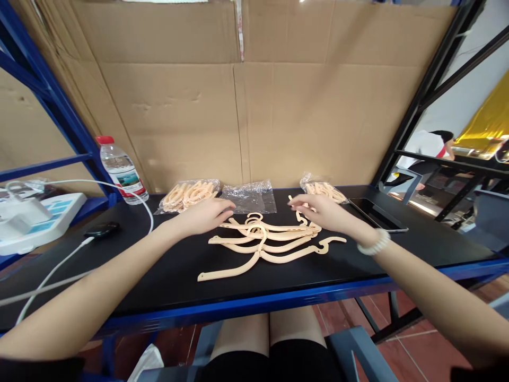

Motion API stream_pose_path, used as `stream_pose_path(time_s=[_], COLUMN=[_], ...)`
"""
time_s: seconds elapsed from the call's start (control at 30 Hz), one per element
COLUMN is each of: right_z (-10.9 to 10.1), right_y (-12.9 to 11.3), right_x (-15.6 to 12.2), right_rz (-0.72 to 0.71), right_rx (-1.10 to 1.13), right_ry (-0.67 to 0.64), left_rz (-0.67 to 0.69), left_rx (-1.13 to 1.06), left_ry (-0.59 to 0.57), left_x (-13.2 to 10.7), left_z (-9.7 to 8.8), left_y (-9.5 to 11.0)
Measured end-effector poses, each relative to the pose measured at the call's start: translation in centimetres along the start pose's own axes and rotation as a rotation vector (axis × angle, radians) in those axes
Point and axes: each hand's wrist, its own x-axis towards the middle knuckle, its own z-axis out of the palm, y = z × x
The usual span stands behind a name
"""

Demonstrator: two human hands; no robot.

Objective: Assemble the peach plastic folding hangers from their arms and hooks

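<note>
Several beige plastic folding clothes hangers (pixel 260 254) lie overlapping on the black tabletop, hooks toward the middle. The front one has a bent end piece at its right arm. My left hand (pixel 209 215) is at the left of the rearmost hanger, fingers curled with a beige strip showing just above them. Across from it, my right hand (pixel 318 209) has its fingers closed around a jointed end piece of the hanger (pixel 301 216). Much of the parts in both hands is hidden by the fingers.
Behind lie a bag of hangers (pixel 191 193), a flat clear plastic bag (pixel 250 199) and a second filled bag (pixel 326 191). A tablet (pixel 377 215) lies right. Left are a water bottle (pixel 125 172), a white cable (pixel 51 276) and a power strip (pixel 59 215). Cardboard (pixel 178 106) walls the back.
</note>
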Motion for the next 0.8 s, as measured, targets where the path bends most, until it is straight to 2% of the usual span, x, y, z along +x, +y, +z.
stream_pose_path(time_s=[0.1,0.17,0.23,0.33,0.5,0.67,0.8], right_z=[1.7,3.0,3.9,4.2,3.3,1.9,0.8], right_y=[-0.2,-0.1,0.3,1.1,2.4,4.0,4.9], right_x=[5.7,8.6,10.5,12.0,11.3,8.2,5.4], right_rz=[-0.053,-0.055,-0.035,0.0,-0.002,-0.03,-0.037], right_rx=[-0.069,-0.133,-0.205,-0.28,-0.283,-0.218,-0.136], right_ry=[-0.176,-0.289,-0.357,-0.386,-0.307,-0.089,0.051], left_rz=[-0.013,-0.011,-0.009,0.007,0.056,0.094,0.085], left_rx=[0.017,0.023,0.031,0.04,0.038,0.015,-0.001], left_ry=[-0.076,-0.114,-0.129,-0.132,-0.098,-0.063,-0.026], left_x=[3.3,4.7,5.6,6.4,6.6,6.0,5.1], left_z=[1.4,2.4,3.1,3.7,4.1,4.1,3.4], left_y=[-1.8,-2.7,-3.3,-3.8,-3.9,-3.8,-3.3])
